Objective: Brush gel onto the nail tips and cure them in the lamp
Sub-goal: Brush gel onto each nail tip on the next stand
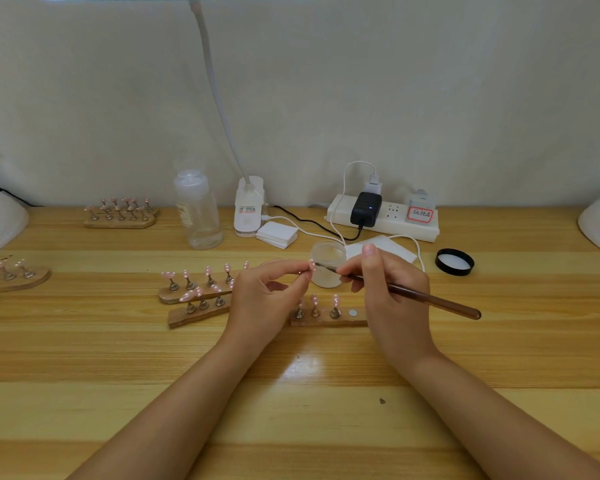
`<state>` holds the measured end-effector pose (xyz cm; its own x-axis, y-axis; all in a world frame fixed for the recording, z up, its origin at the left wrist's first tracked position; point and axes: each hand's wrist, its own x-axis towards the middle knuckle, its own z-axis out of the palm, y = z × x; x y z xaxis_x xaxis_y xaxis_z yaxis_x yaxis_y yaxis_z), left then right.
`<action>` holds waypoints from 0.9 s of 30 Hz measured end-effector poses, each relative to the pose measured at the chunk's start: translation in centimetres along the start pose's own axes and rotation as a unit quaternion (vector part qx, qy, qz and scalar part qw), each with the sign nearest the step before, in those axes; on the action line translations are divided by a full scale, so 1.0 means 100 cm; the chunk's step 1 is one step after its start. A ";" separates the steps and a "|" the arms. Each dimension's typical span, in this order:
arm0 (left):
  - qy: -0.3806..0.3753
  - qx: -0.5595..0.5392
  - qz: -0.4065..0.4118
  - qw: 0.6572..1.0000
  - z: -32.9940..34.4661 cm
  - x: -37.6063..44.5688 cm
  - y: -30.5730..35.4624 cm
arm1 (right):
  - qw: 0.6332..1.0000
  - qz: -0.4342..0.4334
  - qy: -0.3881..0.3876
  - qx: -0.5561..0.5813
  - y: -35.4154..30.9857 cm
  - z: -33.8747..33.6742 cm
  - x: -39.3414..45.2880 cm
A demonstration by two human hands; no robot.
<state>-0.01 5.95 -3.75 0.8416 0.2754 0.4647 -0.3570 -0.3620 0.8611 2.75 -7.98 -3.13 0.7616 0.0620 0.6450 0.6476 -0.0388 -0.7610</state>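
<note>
Both forearms reach in over the worktop (118, 358). The left hand (264, 299) pinches a pink nail tip (311, 265) between thumb and forefinger, raised above the wooden holders. The right hand (392, 289) grips a brown brush (430, 299) like a pen, its bristles touching the tip, just in front of an open gel jar (327, 268). The worktop is pale striped wood against a white wall. The held tip is glossy pink with white dots.

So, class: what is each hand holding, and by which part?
The left hand pinches a pink nail tip at its fingertips, likely by its stand. The right hand grips the brush near its bristle end.
</note>
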 end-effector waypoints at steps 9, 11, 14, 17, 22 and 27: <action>-0.018 0.007 0.008 1.000 0.000 0.000 0.000 | 0.999 -0.023 -0.023 -0.035 0.003 0.001 0.004; -0.019 0.015 0.007 1.000 -0.001 0.001 -0.001 | 0.998 -0.037 -0.029 -0.032 0.004 0.000 0.003; -0.021 0.023 0.007 0.999 0.000 0.001 -0.001 | 0.998 -0.043 -0.033 -0.023 0.004 -0.003 0.000; -0.017 0.024 0.006 1.000 0.000 0.001 -0.001 | 0.999 -0.041 -0.024 -0.015 0.003 -0.002 0.000; -0.015 0.022 0.006 1.000 0.000 0.001 -0.001 | 0.998 -0.050 -0.009 -0.031 0.003 -0.001 0.005; -0.019 0.018 0.009 1.000 0.000 0.000 -0.001 | 0.996 -0.060 -0.036 -0.064 0.005 0.001 0.006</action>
<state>0.03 6.01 -3.82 0.8503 0.2342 0.4714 -0.3581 -0.3990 0.8441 3.52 -7.89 -3.16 0.6779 0.1443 0.7208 0.7350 -0.1528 -0.6606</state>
